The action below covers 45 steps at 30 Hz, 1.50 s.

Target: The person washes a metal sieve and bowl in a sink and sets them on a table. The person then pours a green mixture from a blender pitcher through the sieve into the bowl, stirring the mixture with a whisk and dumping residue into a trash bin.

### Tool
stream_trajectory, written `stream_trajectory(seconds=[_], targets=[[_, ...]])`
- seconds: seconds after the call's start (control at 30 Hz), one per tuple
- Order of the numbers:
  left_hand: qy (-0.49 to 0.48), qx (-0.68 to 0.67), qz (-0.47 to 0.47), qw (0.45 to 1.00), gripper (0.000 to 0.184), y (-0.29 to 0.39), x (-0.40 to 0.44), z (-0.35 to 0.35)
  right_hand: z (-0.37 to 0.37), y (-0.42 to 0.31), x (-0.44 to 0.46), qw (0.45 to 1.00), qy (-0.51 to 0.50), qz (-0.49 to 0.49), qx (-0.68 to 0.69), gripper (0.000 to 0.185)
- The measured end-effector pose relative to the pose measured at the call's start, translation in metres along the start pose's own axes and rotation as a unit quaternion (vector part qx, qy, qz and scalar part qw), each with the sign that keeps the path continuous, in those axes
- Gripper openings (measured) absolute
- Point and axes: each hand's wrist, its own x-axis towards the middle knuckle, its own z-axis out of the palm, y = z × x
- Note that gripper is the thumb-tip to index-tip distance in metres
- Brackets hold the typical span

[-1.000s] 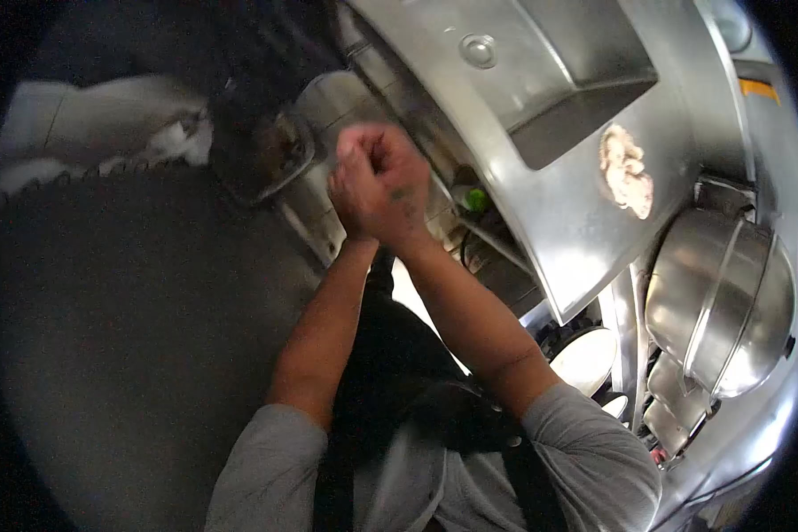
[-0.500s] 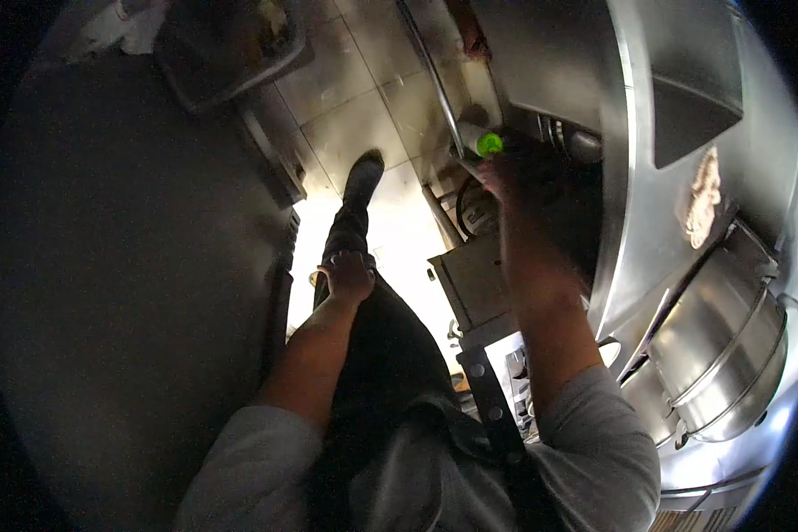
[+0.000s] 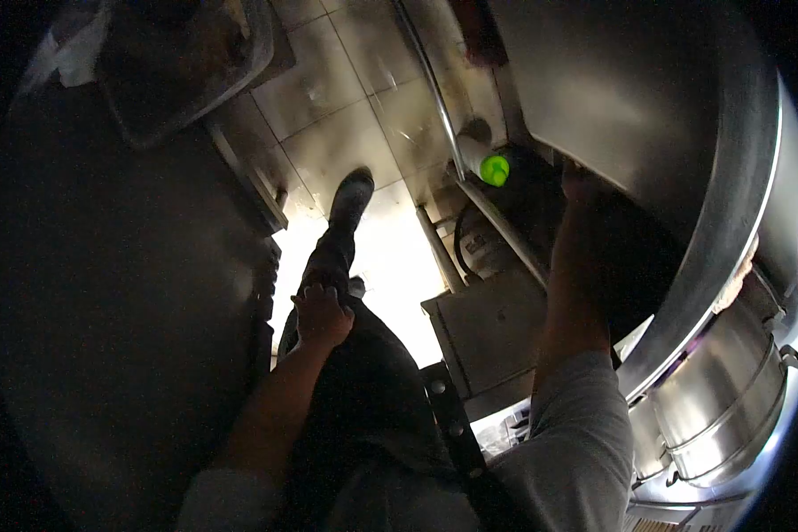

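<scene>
Down low sits a pale container (image 3: pixel 493 168) with a bright green top facing up, just beside the bend of a metal rail (image 3: pixel 436 84), whether upright or tilted I can't tell.

Items are tallied by kind. Hands, two: one left hand (image 3: pixel 324 316) and one right hand (image 3: pixel 578 180). Sleeves (image 3: pixel 585 426), two. Boots (image 3: pixel 353 197), one distinctly visible. Straps (image 3: pixel 448 408), one, bearing three visible studs (image 3: pixel 457 429). Green caps (image 3: pixel 495 170), one. Boxes (image 3: pixel 492 328), one. Tubs (image 3: pixel 226 93), one. Steel pots (image 3: pixel 723 403), at least two; overlap obscures the exact total. Floor tiles (image 3: pixel 328 146), several; shadow and glare prevent an exact count. Counters (image 3: pixel 754 177), one.
</scene>
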Motion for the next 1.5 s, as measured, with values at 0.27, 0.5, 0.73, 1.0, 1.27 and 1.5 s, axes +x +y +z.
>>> stream_trajectory(seconds=[0.27, 0.5, 0.73, 1.0, 1.27, 1.5], targets=[[0.057, -0.002, 0.027, 0.998, 0.05, -0.001, 0.005, -0.003, 0.015, -0.02, -0.005, 0.998, 0.025, -0.035, -0.046, 0.059], [0.033, -0.105, 0.053, 0.993, 0.055, 0.019, 0.008, -0.012, 0.084, -0.021, -0.091, 0.994, 0.048, -0.017, -0.1, 0.059], [0.071, -0.56, 0.033, 0.825, 0.084, 0.126, 0.087, -0.047, 0.156, 0.012, -0.224, 0.973, 0.113, 0.068, -0.187, 0.059], [-0.148, -0.788, -0.044, 0.596, 0.097, 0.111, 0.143, -0.107, 0.181, 0.147, -0.255, 0.878, 0.179, 0.075, -0.438, 0.038], [-0.041, -0.85, -0.069, 0.52, 0.065, 0.032, 0.161, -0.053, 0.131, 0.109, -0.187, 0.906, 0.001, 0.161, -0.392, 0.037], [-0.017, -0.817, -0.182, 0.547, 0.066, -0.027, 0.141, -0.026, 0.061, 0.045, -0.095, 0.955, 0.048, 0.06, -0.288, 0.039]])
